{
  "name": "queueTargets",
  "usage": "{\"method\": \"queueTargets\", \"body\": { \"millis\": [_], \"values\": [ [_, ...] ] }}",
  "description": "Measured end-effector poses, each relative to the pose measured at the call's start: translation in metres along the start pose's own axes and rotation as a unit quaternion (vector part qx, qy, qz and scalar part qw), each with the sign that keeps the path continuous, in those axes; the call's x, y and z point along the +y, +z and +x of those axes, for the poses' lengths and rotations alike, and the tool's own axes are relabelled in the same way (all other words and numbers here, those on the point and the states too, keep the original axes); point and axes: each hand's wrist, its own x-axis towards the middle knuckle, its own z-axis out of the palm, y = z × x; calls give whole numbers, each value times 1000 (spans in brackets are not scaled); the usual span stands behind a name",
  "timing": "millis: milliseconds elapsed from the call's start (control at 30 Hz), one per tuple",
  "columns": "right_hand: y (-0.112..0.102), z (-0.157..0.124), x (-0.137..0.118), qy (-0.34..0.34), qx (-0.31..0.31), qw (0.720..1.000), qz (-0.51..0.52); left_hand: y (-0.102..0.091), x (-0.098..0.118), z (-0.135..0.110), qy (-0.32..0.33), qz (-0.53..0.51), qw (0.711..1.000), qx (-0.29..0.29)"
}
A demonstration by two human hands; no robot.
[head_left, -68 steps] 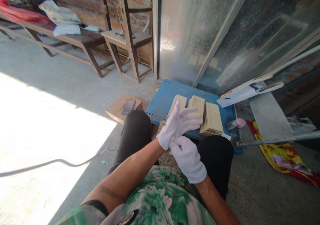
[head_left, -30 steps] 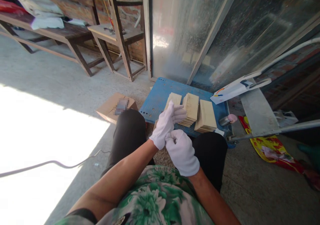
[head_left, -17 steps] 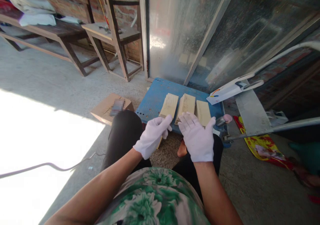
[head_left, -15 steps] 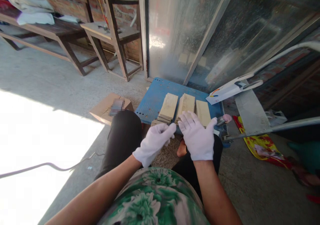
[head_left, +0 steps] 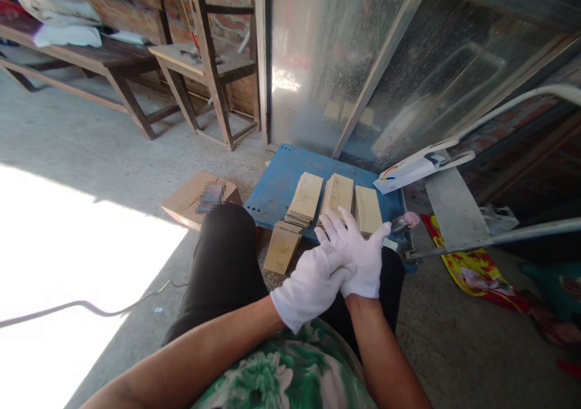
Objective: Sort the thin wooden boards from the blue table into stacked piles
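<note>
Both of my hands wear white gloves. My right hand (head_left: 356, 248) is open, with its fingers spread and its thumb out to the right. My left hand (head_left: 313, 285) reaches across it, fingers curled closed against the right glove near the base of the palm. Just beyond the hands, stacks of thin wooden boards lie in a row: a left stack (head_left: 307, 196), a middle stack (head_left: 338, 192) and a right stack (head_left: 368, 208). One more stack of boards (head_left: 280, 253) sits nearer me, by my left knee. The right hand partly covers the middle stack's near end.
The row of boards rests on a blue platform (head_left: 267, 182) with a metal handle (head_left: 521, 109) on the right. A paper bag (head_left: 408, 170) and a pink-topped bottle (head_left: 411, 219) are there too. A cardboard box (head_left: 181, 197) stands left; a glazed panel (head_left: 313, 64) rises behind.
My left hand has moved right, from beside the right hand onto its palm. The right hand has stayed spread, shifting slightly. The near stack of boards has come into fuller view.
</note>
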Motion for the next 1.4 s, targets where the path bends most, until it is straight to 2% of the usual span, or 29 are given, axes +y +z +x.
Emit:
{"method": "queueTargets", "body": {
  "millis": [100, 267, 333, 433, 533, 633, 733, 900, 1000, 1133, 1300, 1400],
  "values": [
    [-3, 1, 1, -2, -25, 1000, 3, 1, 3, 0, -17, 10, 1000, -9],
    [-11, 3, 4, 27, -114, 993, -11, 1, 17, -1, -34, -24, 999, -27],
    [-15, 6, 7, 34, -108, 993, -20, 1, 17, -1, -41, -44, 997, -39],
    [-19, 11, 7, 16, -64, 998, -25, 0, 11, -1, -81, -102, 990, -55],
    [-19, 13, 0, -7, -36, 999, -11, -2, -1, -4, -168, -215, 960, -66],
    [-15, 12, -11, -30, -37, 999, 11, -4, -11, -8, -237, -295, 922, -77],
    [-8, 10, -17, -39, -47, 998, 30, -3, -16, -9, -238, -334, 907, -99],
    [-1, 7, -10, -8, -78, 995, 54, 4, -18, -6, -214, -422, 869, -144],
    [0, 7, -6, -11, -79, 995, 55, 4, -16, -5, -232, -394, 878, -140],
    [1, 7, -5, -13, -61, 997, 34, -3, -15, -5, -220, -308, 915, -139],
    [6, 3, -6, 1, -37, 999, 7, -10, -18, -7, -119, -139, 969, -164],
    [10, 1, -3, -6, -8, 999, -44, -11, -10, -14, -66, -93, 972, -206]
  ]
}}
